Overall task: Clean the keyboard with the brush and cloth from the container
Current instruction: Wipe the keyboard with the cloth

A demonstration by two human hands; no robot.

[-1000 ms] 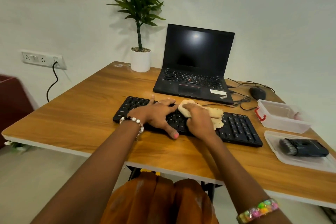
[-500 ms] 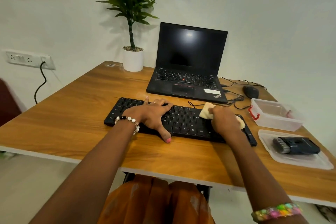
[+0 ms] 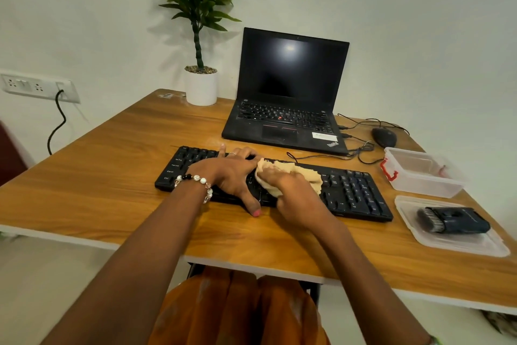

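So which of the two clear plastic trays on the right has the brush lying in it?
The flat lid nearest the table's front edge holds the dark brush. The deeper container with the red clasp, behind it near the mouse, has no brush in it.

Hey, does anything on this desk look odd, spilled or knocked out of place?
Nothing stands out. The black keyboard lies flat on the wooden desk, the right hand wiping it with a beige cloth. The dark brush rests on the clear plastic lid.
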